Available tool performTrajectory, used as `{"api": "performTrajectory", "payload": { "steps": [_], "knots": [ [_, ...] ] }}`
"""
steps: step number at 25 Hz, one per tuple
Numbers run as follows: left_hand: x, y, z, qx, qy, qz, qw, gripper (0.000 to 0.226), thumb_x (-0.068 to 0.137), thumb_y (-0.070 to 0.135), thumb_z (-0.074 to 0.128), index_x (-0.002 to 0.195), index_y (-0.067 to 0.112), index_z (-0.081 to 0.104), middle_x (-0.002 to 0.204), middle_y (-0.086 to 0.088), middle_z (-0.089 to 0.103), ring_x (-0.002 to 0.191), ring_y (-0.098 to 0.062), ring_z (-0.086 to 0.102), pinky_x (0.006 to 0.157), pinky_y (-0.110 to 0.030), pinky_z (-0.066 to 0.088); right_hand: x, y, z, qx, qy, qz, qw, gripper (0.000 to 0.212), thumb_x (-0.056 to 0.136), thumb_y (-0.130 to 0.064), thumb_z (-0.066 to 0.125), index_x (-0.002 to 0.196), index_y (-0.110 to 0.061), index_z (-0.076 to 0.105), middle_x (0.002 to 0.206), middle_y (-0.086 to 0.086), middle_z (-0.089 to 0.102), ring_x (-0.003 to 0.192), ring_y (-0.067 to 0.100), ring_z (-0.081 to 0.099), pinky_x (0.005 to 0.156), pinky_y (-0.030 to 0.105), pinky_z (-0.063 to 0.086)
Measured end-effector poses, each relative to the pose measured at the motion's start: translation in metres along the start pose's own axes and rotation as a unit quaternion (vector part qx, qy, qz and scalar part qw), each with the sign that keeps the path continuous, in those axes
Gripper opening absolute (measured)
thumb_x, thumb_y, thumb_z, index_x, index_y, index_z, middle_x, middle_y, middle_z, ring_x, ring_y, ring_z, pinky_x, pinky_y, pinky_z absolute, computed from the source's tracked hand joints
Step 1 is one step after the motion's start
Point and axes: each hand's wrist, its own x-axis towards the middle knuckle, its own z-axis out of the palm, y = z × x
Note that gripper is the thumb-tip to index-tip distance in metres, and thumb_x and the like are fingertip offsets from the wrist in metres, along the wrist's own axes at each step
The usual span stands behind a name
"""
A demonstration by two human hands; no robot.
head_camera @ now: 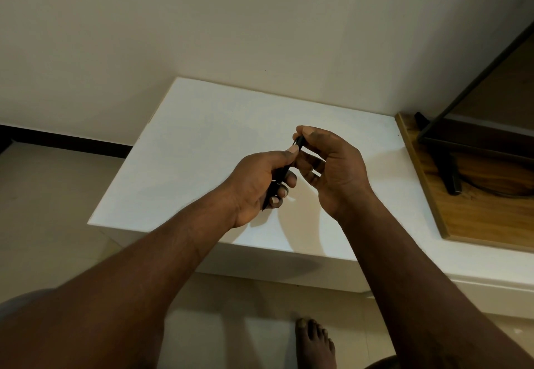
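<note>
A slim black pen is held above a white slab that juts from the wall. My left hand grips the pen's barrel, fingers curled round it, thumb lying along its upper part. My right hand pinches the pen's top end between thumb and forefinger, its other fingers loosely curled beneath. The pen's lower tip sticks out below my left hand; most of the barrel is hidden in the fist.
A wooden board lies at the right on the white ledge, with a black stand foot and a dark screen edge above it. A plain wall rises behind. Tiled floor lies at the left; a bare foot shows below.
</note>
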Motion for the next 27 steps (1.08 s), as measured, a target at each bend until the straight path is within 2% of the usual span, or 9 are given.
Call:
{"api": "performTrajectory", "payload": {
  "steps": [6, 10, 14, 18, 22, 25, 27],
  "knots": [
    [-0.0011, 0.0015, -0.0001, 0.0, 0.001, 0.002, 1.0, 0.047, 0.099, 0.046, 0.064, 0.12, 0.005, 0.072, 0.069, -0.001, 0.062, 0.053, -0.012, 0.05, 0.045, -0.024, 0.041, 0.0012, 0.0001, -0.0005, 0.008, 0.003, 0.003, 1.0, 0.017, 0.095, -0.021, 0.072, 0.108, -0.016, 0.081, 0.1, -0.002, 0.082, 0.075, 0.011, 0.077, 0.074, 0.027, 0.055],
    [-0.0023, 0.0031, -0.0003, 0.004, -0.008, 0.005, 1.0, 0.036, 0.099, 0.047, 0.062, 0.103, 0.014, 0.075, 0.07, -0.001, 0.062, 0.054, -0.012, 0.05, 0.046, -0.024, 0.041, 0.0024, 0.0007, -0.0002, 0.008, 0.002, 0.008, 1.0, 0.019, 0.099, -0.03, 0.069, 0.106, -0.016, 0.082, 0.104, 0.0, 0.083, 0.075, 0.012, 0.077, 0.078, 0.03, 0.055],
    [-0.0036, 0.0039, -0.0005, 0.026, -0.001, 0.018, 1.0, 0.035, 0.101, 0.047, 0.059, 0.096, 0.017, 0.077, 0.069, 0.001, 0.062, 0.057, -0.011, 0.049, 0.047, -0.024, 0.041, 0.0032, 0.0, -0.0019, 0.009, -0.015, 0.01, 1.0, 0.039, 0.106, -0.046, 0.057, 0.109, -0.015, 0.081, 0.112, 0.003, 0.083, 0.077, 0.011, 0.076, 0.079, 0.031, 0.055],
    [-0.0029, 0.005, -0.001, 0.012, 0.009, 0.033, 0.999, 0.036, 0.102, 0.044, 0.057, 0.102, 0.014, 0.076, 0.068, 0.001, 0.06, 0.058, -0.012, 0.048, 0.049, -0.024, 0.041, 0.0014, 0.0006, 0.0011, -0.037, -0.046, -0.027, 0.998, 0.023, 0.104, -0.027, 0.062, 0.116, -0.015, 0.078, 0.106, -0.002, 0.083, 0.077, 0.009, 0.075, 0.08, 0.031, 0.055],
    [-0.0031, 0.0045, -0.0022, 0.001, -0.001, 0.053, 0.999, 0.04, 0.105, 0.04, 0.051, 0.091, 0.021, 0.083, 0.068, 0.001, 0.062, 0.06, -0.012, 0.051, 0.052, -0.025, 0.043, -0.0001, 0.0021, 0.0026, -0.069, -0.068, -0.066, 0.993, 0.016, 0.1, -0.017, 0.068, 0.114, -0.016, 0.078, 0.104, -0.002, 0.082, 0.088, 0.01, 0.077, 0.076, 0.025, 0.059],
    [-0.0028, 0.0071, -0.0007, 0.079, 0.033, 0.089, 0.992, 0.039, 0.105, 0.043, 0.052, 0.084, 0.033, 0.082, 0.077, 0.006, 0.074, 0.075, -0.013, 0.064, 0.068, -0.029, 0.054, 0.0001, 0.0017, 0.0016, -0.066, -0.057, -0.095, 0.992, 0.015, 0.099, -0.014, 0.071, 0.111, -0.013, 0.079, 0.102, 0.0, 0.081, 0.088, 0.012, 0.077, 0.078, 0.024, 0.06],
    [-0.0006, 0.0083, 0.0008, 0.171, 0.07, 0.128, 0.974, 0.032, 0.103, 0.046, 0.055, 0.083, 0.039, 0.079, 0.089, 0.012, 0.078, 0.092, -0.008, 0.069, 0.085, -0.031, 0.054, 0.0013, 0.0027, 0.0016, -0.077, -0.04, -0.126, 0.988, 0.014, 0.098, -0.012, 0.073, 0.111, -0.013, 0.079, 0.101, 0.003, 0.08, 0.088, 0.015, 0.075, 0.083, 0.031, 0.063]
  ]
}}
